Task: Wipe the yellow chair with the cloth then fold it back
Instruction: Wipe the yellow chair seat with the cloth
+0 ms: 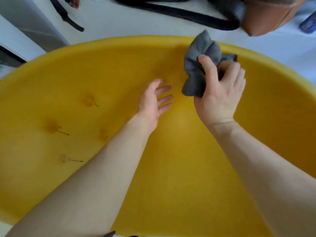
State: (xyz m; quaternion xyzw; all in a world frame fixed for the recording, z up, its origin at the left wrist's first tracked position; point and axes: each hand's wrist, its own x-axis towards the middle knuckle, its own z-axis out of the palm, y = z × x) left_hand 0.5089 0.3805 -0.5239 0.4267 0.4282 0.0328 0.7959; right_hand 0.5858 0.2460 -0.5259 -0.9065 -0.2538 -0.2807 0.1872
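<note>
Small grey soft cloth (200, 53): light, limp, no shape of its own. It looks easy to squeeze, but loose ends will flop. For wiping, best bunched into a pad in the palm; for folding, take it by the corners or an edge.

It is crumpled now, one end sticking up, a lobe hanging below the thumb. It sits above the far right part of the yellow moulded plastic chair (188, 168), near the back rim; can't tell if it touches the seat.

Right hand (220, 93) grasps the cloth, thumb and fingers curled round the wad. Left hand (155, 101) is released, fingers spread, low over mid-seat beside the cloth.

Seat looks hard and smooth. Brown stains with drip streaks (53, 127) on its left side look unwiped.
</note>
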